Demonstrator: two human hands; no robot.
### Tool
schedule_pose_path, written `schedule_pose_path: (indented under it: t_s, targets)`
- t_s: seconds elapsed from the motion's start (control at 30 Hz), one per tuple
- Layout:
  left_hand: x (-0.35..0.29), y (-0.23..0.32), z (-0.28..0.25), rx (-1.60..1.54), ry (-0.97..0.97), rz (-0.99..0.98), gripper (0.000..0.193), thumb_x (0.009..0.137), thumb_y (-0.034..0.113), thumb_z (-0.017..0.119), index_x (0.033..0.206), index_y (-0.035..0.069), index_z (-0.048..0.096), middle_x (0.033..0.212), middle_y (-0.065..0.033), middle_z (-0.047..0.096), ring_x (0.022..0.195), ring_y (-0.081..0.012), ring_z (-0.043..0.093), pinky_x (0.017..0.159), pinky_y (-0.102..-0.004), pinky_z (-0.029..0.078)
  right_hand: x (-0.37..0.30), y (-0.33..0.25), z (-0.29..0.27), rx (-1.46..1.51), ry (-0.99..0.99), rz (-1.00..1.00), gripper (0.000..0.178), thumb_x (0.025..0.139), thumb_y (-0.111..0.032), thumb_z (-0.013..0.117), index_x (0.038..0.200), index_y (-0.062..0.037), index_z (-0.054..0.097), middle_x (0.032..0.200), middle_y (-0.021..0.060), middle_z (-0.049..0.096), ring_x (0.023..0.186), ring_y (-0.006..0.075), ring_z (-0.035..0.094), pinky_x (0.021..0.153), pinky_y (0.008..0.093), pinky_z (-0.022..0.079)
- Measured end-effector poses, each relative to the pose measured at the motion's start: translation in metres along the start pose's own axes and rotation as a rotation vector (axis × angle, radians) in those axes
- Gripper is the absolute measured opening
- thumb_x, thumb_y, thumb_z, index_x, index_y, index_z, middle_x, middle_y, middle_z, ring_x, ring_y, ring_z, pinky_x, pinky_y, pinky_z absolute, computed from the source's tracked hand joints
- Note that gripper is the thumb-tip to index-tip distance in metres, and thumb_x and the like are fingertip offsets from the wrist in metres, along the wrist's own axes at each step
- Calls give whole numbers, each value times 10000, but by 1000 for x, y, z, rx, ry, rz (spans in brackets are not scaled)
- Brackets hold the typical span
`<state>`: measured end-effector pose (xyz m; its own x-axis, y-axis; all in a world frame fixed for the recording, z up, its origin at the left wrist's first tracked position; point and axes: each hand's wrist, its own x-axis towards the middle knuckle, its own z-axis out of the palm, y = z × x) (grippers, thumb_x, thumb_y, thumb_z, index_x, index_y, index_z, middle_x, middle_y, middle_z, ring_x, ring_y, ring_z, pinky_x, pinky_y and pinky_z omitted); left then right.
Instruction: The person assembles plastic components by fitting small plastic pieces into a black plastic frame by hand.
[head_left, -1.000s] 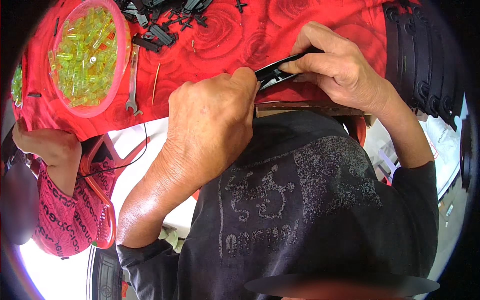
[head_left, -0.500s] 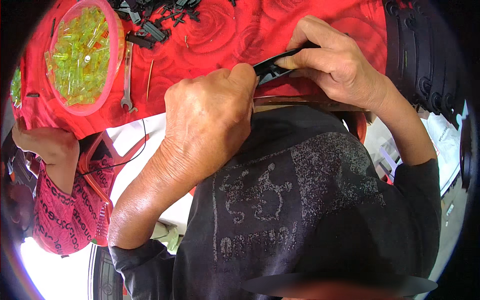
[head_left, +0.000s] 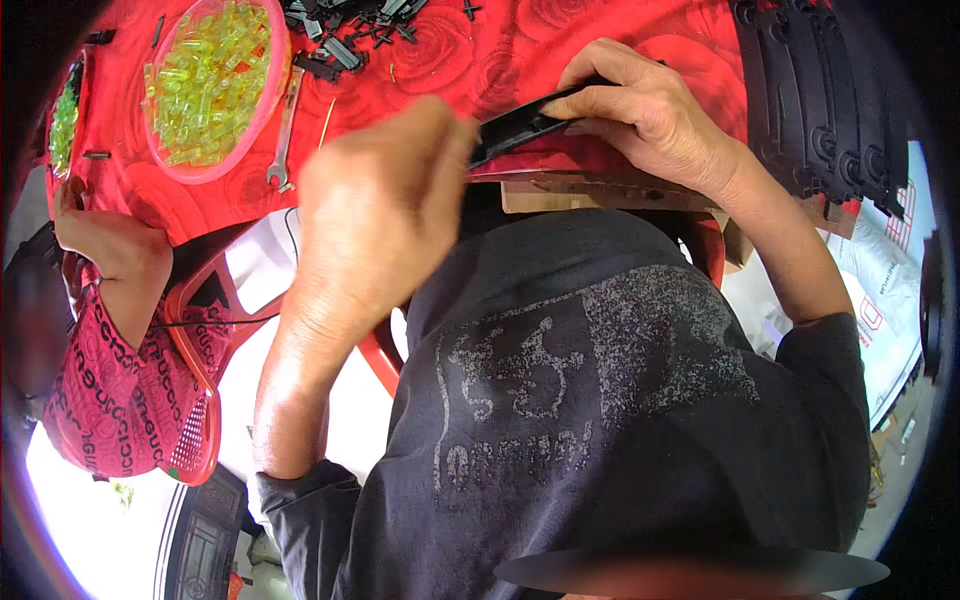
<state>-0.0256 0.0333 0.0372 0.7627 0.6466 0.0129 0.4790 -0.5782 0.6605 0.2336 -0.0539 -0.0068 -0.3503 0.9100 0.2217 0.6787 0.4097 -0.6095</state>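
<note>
A long black plastic part (head_left: 515,132) is held slantwise above the near edge of the red table. My right hand (head_left: 650,115) is closed on its right end, the thumb pressed on its upper face. At the part's left end is my left hand (head_left: 385,195), back of the hand up and smeared by motion. Its fingers are mostly hidden, so I cannot tell whether it grips the part.
A pink-rimmed basin (head_left: 283,50) of yellow-green clear plastic pieces stands left on the red cloth (head_left: 460,60), beside a wrench (head_left: 285,135). Small black parts (head_left: 345,45) lie at the back, curved black strips (head_left: 820,100) at right. Another person's arm (head_left: 120,245) shows at left.
My left hand has shifted left and blurred, baring more of the black part's left end. My right hand keeps its hold. The whole view has shifted slightly.
</note>
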Motion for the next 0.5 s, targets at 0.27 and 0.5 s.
schedule_pose_path:
  t_s: [0.27, 0.5]
  targets:
    - [6, -27, 9, 235, 317, 146, 228, 898, 146, 716, 1069, -2, 685, 1022, -188, 655, 970, -371, 633, 781, -455, 506, -11, 3, 11, 24, 91, 114, 508, 789, 7, 795, 1207, -83, 521, 1018, 83, 671, 966, 283, 702, 805, 377, 569]
    - [-7, 4, 24, -33, 56, 233, 368, 836, 243, 781, 1095, 5, 673, 1011, -191, 659, 930, -402, 665, 790, -484, 542, -15, -20, 3, 275, 56, 255, 621, 789, 7, 799, 1312, -100, 482, 1082, 98, 697, 1017, 281, 720, 858, 388, 576]
